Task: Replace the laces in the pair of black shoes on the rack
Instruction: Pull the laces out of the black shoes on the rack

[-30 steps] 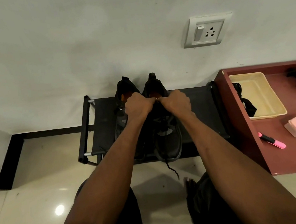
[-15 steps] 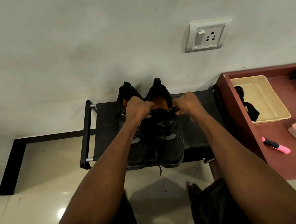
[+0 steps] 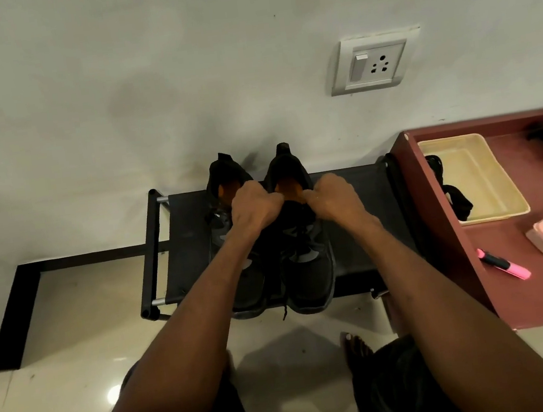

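On the rack (image 3: 193, 250), my left hand (image 3: 254, 208) and right hand (image 3: 333, 197) are fisted over the right-side black shoe (image 3: 309, 270). Whether they clamp its lace (image 3: 285, 309) I cannot tell.

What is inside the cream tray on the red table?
The cream tray looks mostly bare inside. Something black hangs over its left edge, perhaps laces; I cannot tell. Nothing covers the rest.

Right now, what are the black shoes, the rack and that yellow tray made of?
The black shoes look like matte knit fabric, dull and unshiny, with orange insoles. The rack seems to be black tube with silvery metal rods and a dark cloth-like shelf. The yellow tray looks like smooth moulded plastic, going by its rounded rim.
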A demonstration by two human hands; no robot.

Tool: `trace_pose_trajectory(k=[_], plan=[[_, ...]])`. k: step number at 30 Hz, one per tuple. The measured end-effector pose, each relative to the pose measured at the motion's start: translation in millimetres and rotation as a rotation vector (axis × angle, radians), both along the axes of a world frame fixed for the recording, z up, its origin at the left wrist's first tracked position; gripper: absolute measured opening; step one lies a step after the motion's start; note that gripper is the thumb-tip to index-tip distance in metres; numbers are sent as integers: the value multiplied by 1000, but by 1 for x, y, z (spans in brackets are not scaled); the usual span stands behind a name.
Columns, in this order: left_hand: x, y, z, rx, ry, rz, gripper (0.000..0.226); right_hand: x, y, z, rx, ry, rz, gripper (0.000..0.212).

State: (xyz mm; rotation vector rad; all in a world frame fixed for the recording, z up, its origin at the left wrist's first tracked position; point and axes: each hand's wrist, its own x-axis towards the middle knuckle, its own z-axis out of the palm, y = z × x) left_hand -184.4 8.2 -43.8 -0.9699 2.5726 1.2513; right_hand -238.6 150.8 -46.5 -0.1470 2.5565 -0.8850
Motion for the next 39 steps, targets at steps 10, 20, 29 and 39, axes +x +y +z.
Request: trace_pose_trajectory(k=[10, 20, 29, 39], plan=[[7, -8, 3, 415, 75, 164, 13, -7, 17, -2, -315, -235, -186, 22], [4, -4, -3, 222, 69, 98, 15, -3, 7, -4, -276, -136, -210, 29], [11, -5, 7, 2, 215, -154, 17, -1, 7, -3, -90, 123, 264, 31], [6, -22, 10, 22, 59, -491, 25, -1, 12, 3, -76, 109, 324, 7]])
